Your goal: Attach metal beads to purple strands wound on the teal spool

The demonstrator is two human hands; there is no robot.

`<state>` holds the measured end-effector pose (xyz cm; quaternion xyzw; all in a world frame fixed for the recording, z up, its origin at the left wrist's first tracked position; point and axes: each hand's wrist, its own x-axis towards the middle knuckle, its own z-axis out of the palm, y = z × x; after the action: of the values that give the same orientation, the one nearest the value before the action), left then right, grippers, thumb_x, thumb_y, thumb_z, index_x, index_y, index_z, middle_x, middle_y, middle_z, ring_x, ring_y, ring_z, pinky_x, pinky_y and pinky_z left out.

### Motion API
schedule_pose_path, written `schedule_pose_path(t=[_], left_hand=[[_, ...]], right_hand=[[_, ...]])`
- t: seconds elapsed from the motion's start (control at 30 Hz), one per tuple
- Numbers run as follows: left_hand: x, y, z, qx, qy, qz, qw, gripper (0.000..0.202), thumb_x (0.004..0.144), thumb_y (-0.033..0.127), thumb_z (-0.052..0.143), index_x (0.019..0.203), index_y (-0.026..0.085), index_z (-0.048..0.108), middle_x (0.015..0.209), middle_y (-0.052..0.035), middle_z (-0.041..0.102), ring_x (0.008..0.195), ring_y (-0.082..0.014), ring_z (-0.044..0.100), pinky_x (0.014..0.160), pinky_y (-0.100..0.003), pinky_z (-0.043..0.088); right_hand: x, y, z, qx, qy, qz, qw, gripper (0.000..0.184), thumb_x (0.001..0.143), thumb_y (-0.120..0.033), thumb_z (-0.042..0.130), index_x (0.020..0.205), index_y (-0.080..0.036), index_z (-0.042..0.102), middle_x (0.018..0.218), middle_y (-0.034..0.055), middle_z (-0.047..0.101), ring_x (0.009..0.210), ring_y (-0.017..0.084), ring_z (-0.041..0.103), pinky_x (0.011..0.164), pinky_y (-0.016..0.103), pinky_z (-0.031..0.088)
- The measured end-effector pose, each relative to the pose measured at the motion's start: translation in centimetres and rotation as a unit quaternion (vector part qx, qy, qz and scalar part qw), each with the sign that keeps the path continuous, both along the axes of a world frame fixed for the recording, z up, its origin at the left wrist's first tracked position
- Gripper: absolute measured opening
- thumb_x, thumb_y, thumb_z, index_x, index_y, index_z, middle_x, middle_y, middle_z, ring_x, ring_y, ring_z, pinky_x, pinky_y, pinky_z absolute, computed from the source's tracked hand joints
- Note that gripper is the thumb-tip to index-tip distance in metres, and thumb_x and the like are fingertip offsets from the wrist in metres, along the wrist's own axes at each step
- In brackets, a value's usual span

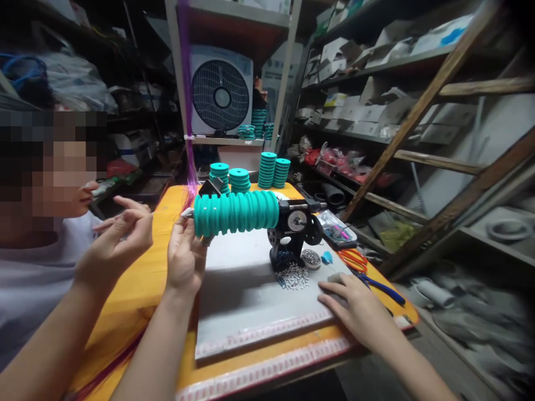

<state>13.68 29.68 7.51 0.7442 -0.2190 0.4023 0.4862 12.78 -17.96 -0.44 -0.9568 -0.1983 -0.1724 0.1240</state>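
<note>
A row of teal foam spools (236, 213) sits on the horizontal spindle of a small black hand-cranked winder (295, 228). My left hand (186, 253) is at the row's left end, its fingers closed around the pale pointed spindle tip (188, 213) and against the end spool. My right hand (349, 298) rests with spread fingers on the right side of the grey board (242, 312), beside a small greyish item that I cannot make out. Small silvery beads (292, 277) lie heaped at the winder's foot, next to a round dish of beads (311, 258).
At the left, a person in a pale shirt (25, 301) sits close, and another hand (129, 225) hovers near my left one. Teal spool stacks (267, 170) stand behind the winder. Blue-handled pliers (384, 289) and orange cord (353, 260) lie right. Purple strands (190, 111) hang behind; a ladder (438, 156) leans right.
</note>
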Motion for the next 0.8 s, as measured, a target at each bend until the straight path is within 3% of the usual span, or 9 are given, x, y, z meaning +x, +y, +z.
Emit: schedule_pose_path(t=[0.13, 0.33, 0.47, 0.6, 0.7, 0.8], left_hand=[[-0.4, -0.3, -0.1, -0.099, 0.174, -0.033, 0.979, 0.020, 0.096, 0.033, 0.040, 0.091, 0.027, 0.059, 0.064, 0.0060, 0.047, 0.074, -0.0100, 0.047, 0.095, -0.044, 0.039], [-0.1, -0.6, 0.1, -0.217, 0.220, -0.104, 0.945, 0.022, 0.095, 0.038, 0.045, 0.082, 0.023, 0.056, 0.061, 0.0037, 0.038, 0.067, -0.0095, 0.038, 0.076, -0.027, 0.049], [0.3, -0.5, 0.2, -0.247, 0.224, -0.179, 0.926, 0.033, 0.099, 0.030, 0.027, 0.082, 0.017, 0.053, 0.065, 0.0053, 0.031, 0.065, -0.0048, 0.040, 0.068, -0.018, 0.049], [0.6, -0.5, 0.3, -0.274, 0.212, -0.179, 0.921, 0.024, 0.098, 0.028, 0.037, 0.087, 0.016, 0.054, 0.069, 0.0056, 0.034, 0.071, -0.0039, 0.051, 0.069, -0.011, 0.047], [1.0, -0.4, 0.1, -0.282, 0.197, -0.180, 0.922, 0.012, 0.096, 0.018, 0.043, 0.094, 0.016, 0.055, 0.074, 0.0044, 0.044, 0.080, -0.0055, 0.057, 0.076, -0.013, 0.049], [1.4, -0.6, -0.3, -0.309, 0.179, -0.149, 0.922, 0.010, 0.089, 0.009, 0.053, 0.096, 0.015, 0.057, 0.081, 0.0014, 0.053, 0.096, -0.0088, 0.060, 0.093, -0.015, 0.047]], right_hand=[[0.6, 2.4, -1.0, 0.069, -0.041, 0.005, 0.997, 0.023, 0.091, -0.036, 0.055, 0.093, -0.022, 0.074, 0.085, 0.0065, 0.063, 0.083, 0.021, 0.062, 0.074, 0.036, 0.053], [0.6, 3.3, -1.6, 0.073, -0.063, 0.014, 0.995, 0.022, 0.094, -0.032, 0.049, 0.088, -0.021, 0.067, 0.088, 0.0052, 0.064, 0.083, 0.020, 0.063, 0.074, 0.035, 0.051], [0.5, 2.9, -0.8, 0.070, -0.111, 0.050, 0.990, 0.018, 0.095, -0.031, 0.047, 0.092, -0.021, 0.063, 0.088, 0.0043, 0.066, 0.081, 0.019, 0.064, 0.072, 0.033, 0.051], [0.5, 5.1, 3.4, 0.094, -0.206, 0.119, 0.967, 0.013, 0.092, -0.022, 0.052, 0.100, -0.023, 0.062, 0.093, 0.0034, 0.068, 0.082, 0.017, 0.067, 0.072, 0.029, 0.051], [0.6, 9.1, 8.3, 0.127, -0.252, 0.186, 0.941, 0.018, 0.089, -0.013, 0.056, 0.102, -0.024, 0.062, 0.093, 0.0020, 0.069, 0.084, 0.015, 0.067, 0.076, 0.027, 0.052], [1.7, 13.8, 12.4, 0.184, -0.295, 0.252, 0.903, 0.019, 0.087, -0.008, 0.057, 0.100, -0.022, 0.061, 0.091, 0.0006, 0.071, 0.086, 0.013, 0.068, 0.080, 0.025, 0.052]])
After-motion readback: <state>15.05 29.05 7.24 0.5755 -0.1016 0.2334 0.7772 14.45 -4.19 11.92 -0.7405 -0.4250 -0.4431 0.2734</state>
